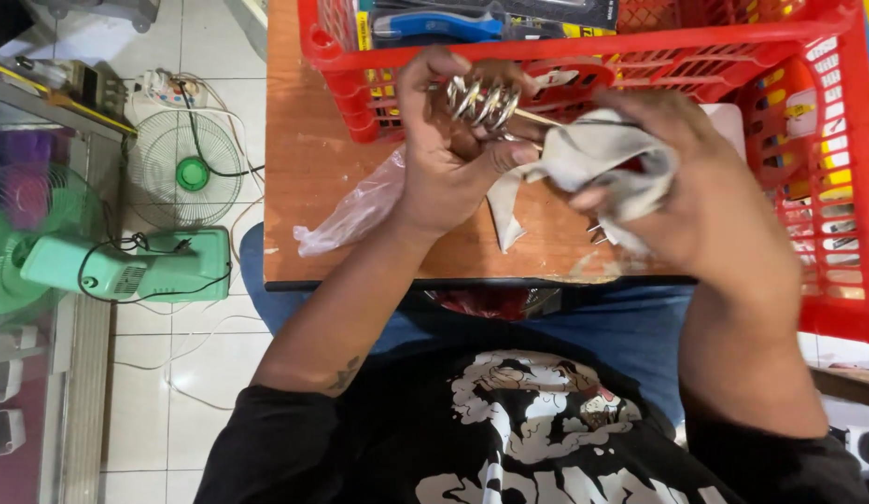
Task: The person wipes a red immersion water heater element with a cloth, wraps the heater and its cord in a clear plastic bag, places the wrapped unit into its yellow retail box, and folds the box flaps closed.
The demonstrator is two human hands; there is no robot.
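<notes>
My left hand (448, 154) grips the coiled metal spring end (481, 101) of a tool, held above a wooden table (313, 159). My right hand (682, 177) is wrapped around a whitish cloth (593, 159) that covers the tool's other end. A thin metal rod (539, 118) runs from the coil into the cloth, and small metal prongs (597, 231) poke out below it. A strip of the cloth hangs down between my hands.
A red plastic basket (584, 51) with blue-handled tools stands at the table's far side, another red basket (840, 205) at the right. A crumpled clear plastic bag (355, 213) lies left. On the tiled floor sit a green fan (126, 266) and a white fan grille (184, 170).
</notes>
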